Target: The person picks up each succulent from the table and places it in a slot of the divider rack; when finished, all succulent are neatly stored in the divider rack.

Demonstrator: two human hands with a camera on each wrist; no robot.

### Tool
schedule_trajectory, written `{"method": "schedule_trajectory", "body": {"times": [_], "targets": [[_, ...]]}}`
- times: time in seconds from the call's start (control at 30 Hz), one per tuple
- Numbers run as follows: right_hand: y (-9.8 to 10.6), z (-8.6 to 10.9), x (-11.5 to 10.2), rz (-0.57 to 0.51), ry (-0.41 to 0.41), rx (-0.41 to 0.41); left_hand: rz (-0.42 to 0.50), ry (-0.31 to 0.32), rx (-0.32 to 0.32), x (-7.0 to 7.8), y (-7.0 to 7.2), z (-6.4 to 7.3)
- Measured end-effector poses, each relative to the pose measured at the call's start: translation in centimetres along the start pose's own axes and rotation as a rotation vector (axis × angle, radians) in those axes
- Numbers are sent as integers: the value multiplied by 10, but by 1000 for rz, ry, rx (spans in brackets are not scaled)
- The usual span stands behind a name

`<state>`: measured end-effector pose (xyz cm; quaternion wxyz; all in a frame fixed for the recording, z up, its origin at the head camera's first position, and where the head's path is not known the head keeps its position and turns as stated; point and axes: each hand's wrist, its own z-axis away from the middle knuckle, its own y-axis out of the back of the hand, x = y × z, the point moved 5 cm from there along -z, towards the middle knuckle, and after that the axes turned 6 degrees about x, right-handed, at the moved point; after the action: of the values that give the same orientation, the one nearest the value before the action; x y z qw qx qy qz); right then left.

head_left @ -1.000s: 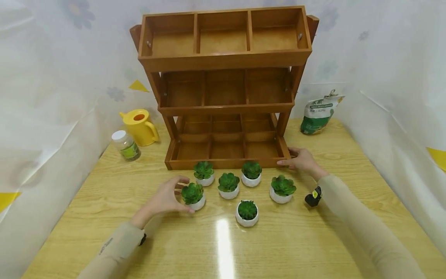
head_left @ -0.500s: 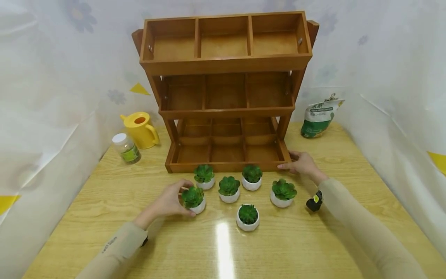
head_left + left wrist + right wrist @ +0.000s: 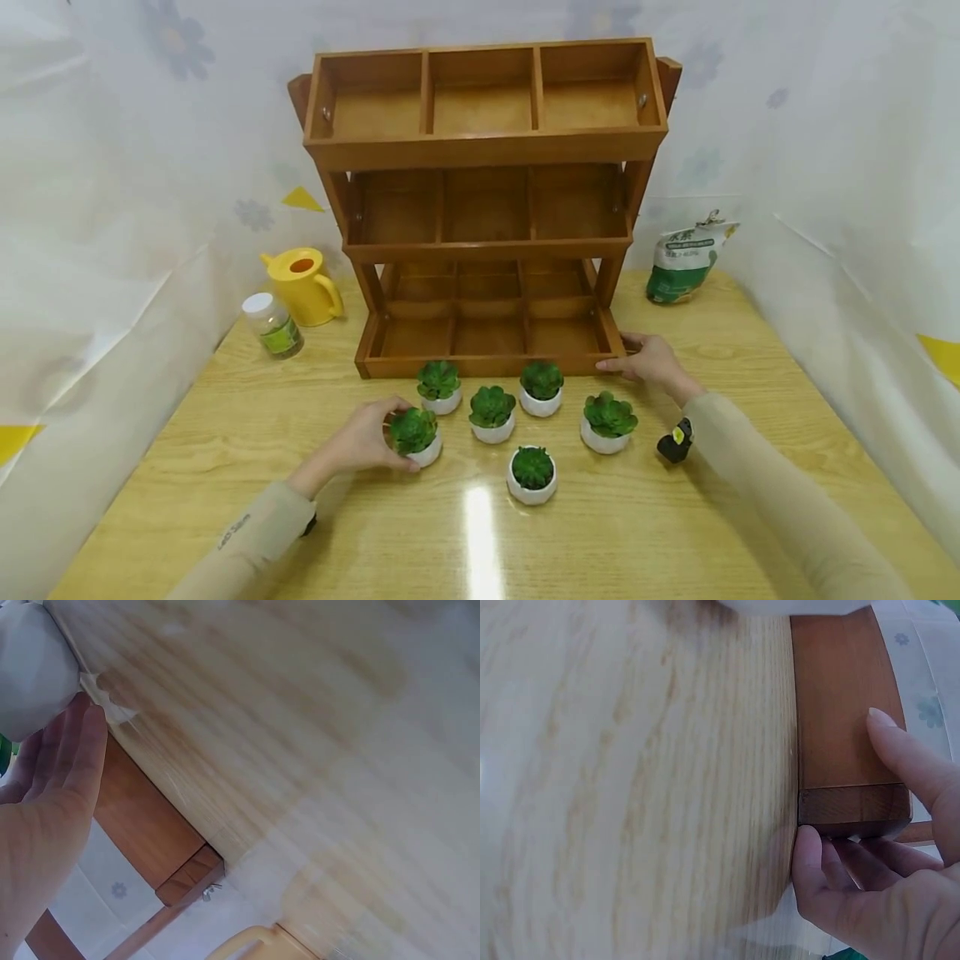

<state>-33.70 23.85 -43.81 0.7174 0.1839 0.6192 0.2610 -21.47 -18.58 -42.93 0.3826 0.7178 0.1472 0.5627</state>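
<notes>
My left hand (image 3: pixel 369 439) curves round a small potted succulent (image 3: pixel 414 430), thumb at its front and fingers behind. In the left wrist view, the fingers (image 3: pixel 71 750) touch the white pot (image 3: pixel 34 667); the thumb is out of sight there. At the front right corner of the three-tier wooden shelf (image 3: pixel 480 367), my right hand (image 3: pixel 651 363) grips the bottom tier. Its thumb presses the front board and its fingers (image 3: pixel 810 859) lie against the end, as the right wrist view shows. Several other potted succulents (image 3: pixel 492 414) stand on the table before the shelf.
A yellow watering can (image 3: pixel 303 287) and a clear jar with a white lid (image 3: pixel 273 327) stand left of the shelf. On its right is a clipped green-and-white bag (image 3: pixel 688 262). White patterned sheeting (image 3: pixel 135 167) surrounds the wooden table (image 3: pixel 630 533).
My left hand has closed in on its potted succulent. The right hand stays at the shelf corner. The head view has tilted up slightly, so everything sits lower in it.
</notes>
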Motion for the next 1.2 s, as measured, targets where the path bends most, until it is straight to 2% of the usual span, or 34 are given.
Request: {"method": "schedule_trajectory", "body": {"times": [0.3,0.5,0.67,0.97,1.2], "targets": [[-4,-1,1,2,-16,3,15,-12,-19,1,0,1],[-4,-3,4,18,-8,12,-9,-38,2,3,1,2],[-3,-3,5,17,-5,14,29,-39,31,6,6,3],[-3,1,3,-1,-7,10,-9,-45,149,17,37,1],[-3,0,5,5,0,19,18,-23,223,26,63,-7]]}}
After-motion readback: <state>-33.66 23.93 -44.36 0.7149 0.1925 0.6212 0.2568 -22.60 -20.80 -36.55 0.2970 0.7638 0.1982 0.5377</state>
